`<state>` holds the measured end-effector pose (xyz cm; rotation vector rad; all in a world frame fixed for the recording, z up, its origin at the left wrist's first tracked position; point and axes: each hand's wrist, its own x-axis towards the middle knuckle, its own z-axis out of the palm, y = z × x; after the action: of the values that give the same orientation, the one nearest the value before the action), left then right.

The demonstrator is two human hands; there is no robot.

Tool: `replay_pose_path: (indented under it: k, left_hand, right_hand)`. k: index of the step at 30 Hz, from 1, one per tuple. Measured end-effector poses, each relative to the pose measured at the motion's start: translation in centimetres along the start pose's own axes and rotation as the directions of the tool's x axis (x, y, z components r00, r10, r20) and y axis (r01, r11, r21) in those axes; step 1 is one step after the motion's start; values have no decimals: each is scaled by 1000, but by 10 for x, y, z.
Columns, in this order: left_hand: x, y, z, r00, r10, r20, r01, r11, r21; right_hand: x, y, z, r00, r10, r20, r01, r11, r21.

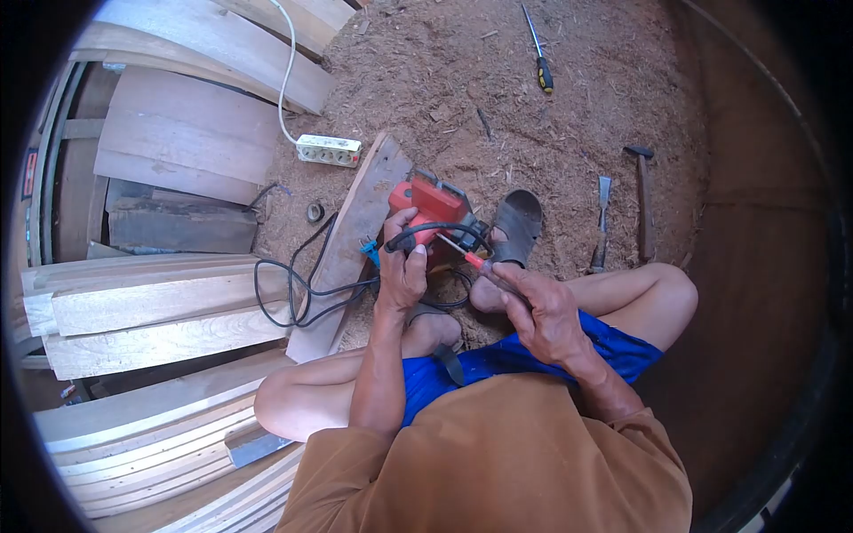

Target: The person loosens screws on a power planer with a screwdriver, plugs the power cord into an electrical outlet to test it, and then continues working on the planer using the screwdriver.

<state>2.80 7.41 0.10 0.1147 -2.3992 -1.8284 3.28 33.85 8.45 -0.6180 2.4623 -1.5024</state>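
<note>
Centrally in the frame, a red-and-grey power tool point(437, 201) is clamped by the left hand's grip point(402, 274), apparently so that it is kept steady. A red-handled metal screwdriver point(474, 260) is clamped in the right hand's grip point(548, 318), its shaft angled toward the tool; whether its tip touches cannot be told. Left of centre, a blue plug point(371, 252) is placed apart from the white rectangular power strip point(329, 150), perhaps for safety.

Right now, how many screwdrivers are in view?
2: a red-handled screwdriver in the right hand, pointed at the red power tool; a black-and-yellow-handled screwdriver on the ground farther ahead. Others could be hidden.
</note>
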Motion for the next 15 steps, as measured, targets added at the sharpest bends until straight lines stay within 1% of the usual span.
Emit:
replay_pose_path:
  k: [3,5,9,11,14,15]
  left_hand:
    - [2,2,0,1000,-24,-4,23,999,-25]
    - [1,2,1,999,-33,-24,32,998,-55]
    - [1,0,3,999,-26,-37,24,998,-55]
    - [1,2,5,997,-41,-63,36,996,-79]
    - [3,1,5,997,12,-71,-17,997,-74]
    - [3,1,5,997,7,-73,-13,997,-77]
  right_hand:
    - [3,-3,3,999,-28,-26,28,999,18]
    - [2,-4,3,999,-42,-23,41,999,-9]
    - [-2,-3,8,999,-42,-25,40,998,-50]
    - [-2,2,12,998,-44,-38,42,998,-43]
    - [1,6,17,995,-72,-73,71,997,-12]
    - [2,7,17,993,-84,-85,85,996,0]
